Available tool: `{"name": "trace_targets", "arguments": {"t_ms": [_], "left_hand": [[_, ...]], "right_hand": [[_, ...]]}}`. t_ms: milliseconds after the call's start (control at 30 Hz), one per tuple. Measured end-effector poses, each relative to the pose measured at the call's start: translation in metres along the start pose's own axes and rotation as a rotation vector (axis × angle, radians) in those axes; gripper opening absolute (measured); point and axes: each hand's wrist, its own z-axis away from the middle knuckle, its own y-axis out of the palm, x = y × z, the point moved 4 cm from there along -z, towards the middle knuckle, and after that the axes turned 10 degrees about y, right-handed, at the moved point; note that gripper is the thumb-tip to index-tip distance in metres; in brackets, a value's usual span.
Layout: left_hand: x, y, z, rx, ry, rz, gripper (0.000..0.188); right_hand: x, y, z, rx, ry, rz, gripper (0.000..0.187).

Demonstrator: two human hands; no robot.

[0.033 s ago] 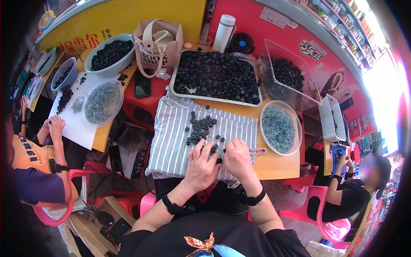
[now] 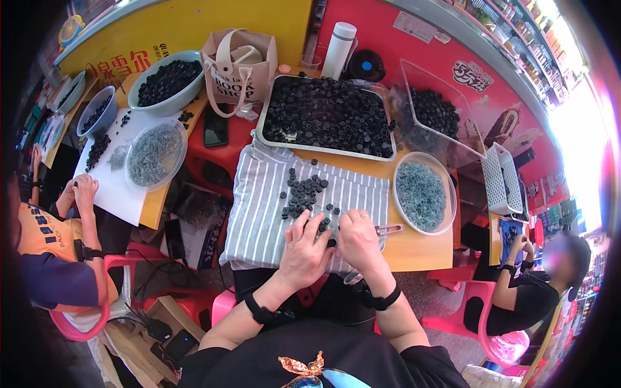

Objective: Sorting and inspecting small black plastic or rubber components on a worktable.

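Note:
My left hand [image 2: 304, 253] rests over the grey-and-white striped cloth [image 2: 255, 213], its fingers partly spread. Between its thumb and forefinger tip sits a small round black piece [image 2: 332, 243]. My right hand [image 2: 359, 240] is closed in a pinch just beside it; whatever its fingertips hold is hidden. Several loose black round pieces [image 2: 304, 193] lie scattered on the cloth beyond my fingers. A pink slotted strip [image 2: 390, 229] sticks out to the right of my right hand.
Behind the cloth stands a metal tray [image 2: 291, 139] heaped with black pieces. To the right is a round tub [image 2: 451, 216] of small translucent bits. A clear bin [image 2: 409, 97], white bottle [image 2: 339, 48] and canvas bag [image 2: 217, 90] stand farther back. People sit working at both sides.

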Motion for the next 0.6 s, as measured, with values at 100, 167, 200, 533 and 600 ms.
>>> {"name": "trace_targets", "arguments": {"t_ms": [100,167,200,533,600], "left_hand": [[0.0,0.0,0.0,-0.013,0.004,0.0,0.037],[0.0,0.0,0.0,-0.011,0.004,0.004,0.038],[0.0,0.0,0.0,-0.007,0.006,0.008,0.038],[0.0,0.001,0.002,-0.036,0.023,-0.018,0.038],[0.0,0.001,0.001,-0.001,0.013,0.027,0.038]], "right_hand": [[0.004,0.002,0.001,0.003,0.007,0.037,0.009],[-0.008,0.005,0.005,-0.009,0.029,-0.024,0.009],[-0.013,0.005,0.008,-0.022,0.052,-0.086,0.01],[0.0,0.008,0.021,-0.172,0.023,-0.12,0.028],[-0.007,-0.001,0.025,-0.128,0.1,-0.179,0.028]]}}
